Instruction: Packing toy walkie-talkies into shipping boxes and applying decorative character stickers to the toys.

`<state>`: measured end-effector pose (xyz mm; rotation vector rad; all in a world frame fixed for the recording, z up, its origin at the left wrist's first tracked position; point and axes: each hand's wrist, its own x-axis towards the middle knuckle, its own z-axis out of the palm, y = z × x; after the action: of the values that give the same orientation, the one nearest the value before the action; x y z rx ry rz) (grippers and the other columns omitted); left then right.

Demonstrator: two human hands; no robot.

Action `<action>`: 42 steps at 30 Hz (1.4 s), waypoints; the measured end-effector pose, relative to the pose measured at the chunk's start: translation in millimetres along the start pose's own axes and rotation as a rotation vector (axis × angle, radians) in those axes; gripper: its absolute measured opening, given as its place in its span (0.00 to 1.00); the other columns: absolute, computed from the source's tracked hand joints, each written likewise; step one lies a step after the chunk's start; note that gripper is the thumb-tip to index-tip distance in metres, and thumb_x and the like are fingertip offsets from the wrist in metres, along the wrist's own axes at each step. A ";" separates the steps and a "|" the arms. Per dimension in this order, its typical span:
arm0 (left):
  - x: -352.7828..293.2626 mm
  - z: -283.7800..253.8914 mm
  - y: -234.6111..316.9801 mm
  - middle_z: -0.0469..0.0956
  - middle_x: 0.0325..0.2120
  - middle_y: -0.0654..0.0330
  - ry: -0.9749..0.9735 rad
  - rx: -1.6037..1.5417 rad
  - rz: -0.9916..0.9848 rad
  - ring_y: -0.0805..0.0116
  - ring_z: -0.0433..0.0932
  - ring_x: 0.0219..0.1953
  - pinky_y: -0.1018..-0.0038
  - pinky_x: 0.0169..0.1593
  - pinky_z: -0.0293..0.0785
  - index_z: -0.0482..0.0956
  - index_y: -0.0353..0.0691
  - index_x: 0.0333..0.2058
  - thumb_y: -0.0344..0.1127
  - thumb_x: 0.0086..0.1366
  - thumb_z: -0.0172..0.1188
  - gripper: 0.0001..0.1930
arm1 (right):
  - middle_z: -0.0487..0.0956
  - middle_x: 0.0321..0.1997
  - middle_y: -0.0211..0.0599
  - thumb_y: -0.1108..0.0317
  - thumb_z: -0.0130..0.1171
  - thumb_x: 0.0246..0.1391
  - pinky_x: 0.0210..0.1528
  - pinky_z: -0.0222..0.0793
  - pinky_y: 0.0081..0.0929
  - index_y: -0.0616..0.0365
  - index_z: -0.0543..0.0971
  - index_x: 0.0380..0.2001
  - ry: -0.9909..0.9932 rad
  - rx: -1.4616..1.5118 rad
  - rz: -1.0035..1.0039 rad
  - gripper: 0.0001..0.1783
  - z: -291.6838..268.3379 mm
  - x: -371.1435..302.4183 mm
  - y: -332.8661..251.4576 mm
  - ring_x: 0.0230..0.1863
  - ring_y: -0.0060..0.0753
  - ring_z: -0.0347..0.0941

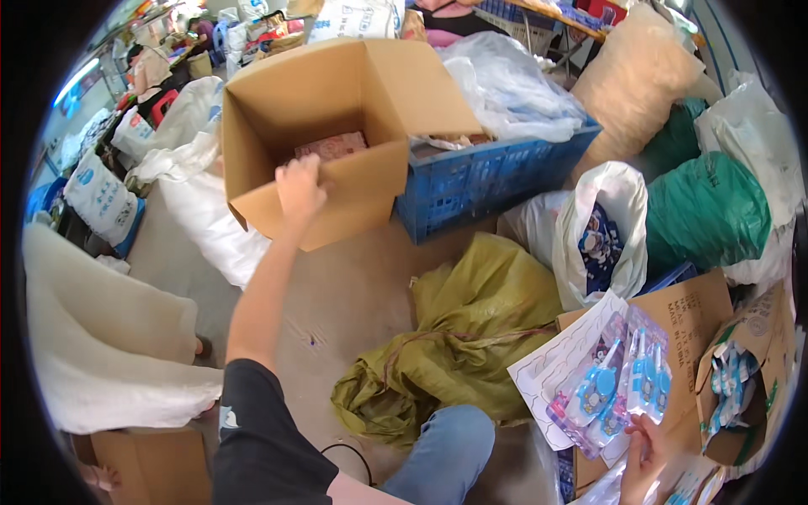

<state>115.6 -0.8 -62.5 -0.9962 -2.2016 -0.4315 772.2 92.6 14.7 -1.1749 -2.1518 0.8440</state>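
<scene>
At the upper middle, my left hand is closed over the near edge of an open cardboard box. Inside that box lies a flat reddish patterned bundle. Low on the right, my right hand is closed with its fingertips at the lower edge of clear plastic packs holding blue-and-white items. The packs lie over white sheets printed with wavy lines, above a piece of brown cardboard. The exact grip of my right fingers is partly hidden.
A blue crate with clear plastic stands beside the box. An olive sack spreads on the floor. White and green sacks stand at right. Another person's hand touches a small box at lower left.
</scene>
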 end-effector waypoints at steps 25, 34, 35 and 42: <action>3.9 -90.4 31.6 0.78 0.43 0.53 -0.428 0.089 -0.110 0.51 0.75 0.48 0.62 0.52 0.67 0.67 0.48 0.52 0.47 0.52 0.63 0.29 | 0.81 0.37 0.37 0.78 0.54 0.55 0.39 0.72 0.21 0.63 0.75 0.49 0.202 0.093 -0.028 0.17 -34.1 -44.5 -23.3 0.35 0.23 0.77; -30.8 -180.8 281.6 0.71 0.50 0.50 -0.324 -0.918 0.080 0.55 0.68 0.54 0.65 0.59 0.61 0.70 0.35 0.52 0.32 0.60 0.54 0.21 | 0.81 0.40 0.37 0.75 0.55 0.54 0.44 0.71 0.24 0.58 0.74 0.50 0.435 0.031 0.244 0.19 -84.9 -126.2 21.3 0.40 0.24 0.76; -41.2 -172.2 306.8 0.72 0.49 0.50 -0.315 -1.002 0.304 0.54 0.69 0.53 0.65 0.58 0.62 0.70 0.35 0.51 0.33 0.58 0.58 0.21 | 0.81 0.40 0.37 0.75 0.55 0.54 0.44 0.71 0.24 0.58 0.74 0.50 0.447 0.048 0.233 0.19 -90.0 -136.0 23.6 0.40 0.24 0.76; -153.3 -184.7 454.1 0.60 0.57 0.38 -0.551 -1.185 0.762 0.41 0.62 0.58 0.56 0.58 0.60 0.62 0.47 0.60 0.48 0.50 0.68 0.39 | 0.81 0.40 0.36 0.77 0.55 0.53 0.44 0.71 0.23 0.58 0.76 0.49 0.538 0.038 0.249 0.18 -115.2 -179.8 30.6 0.40 0.25 0.77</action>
<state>614.7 114.8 -26.3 -2.6880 -1.6197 -1.2298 954.7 -19.8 39.2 -1.4726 -1.5711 0.5766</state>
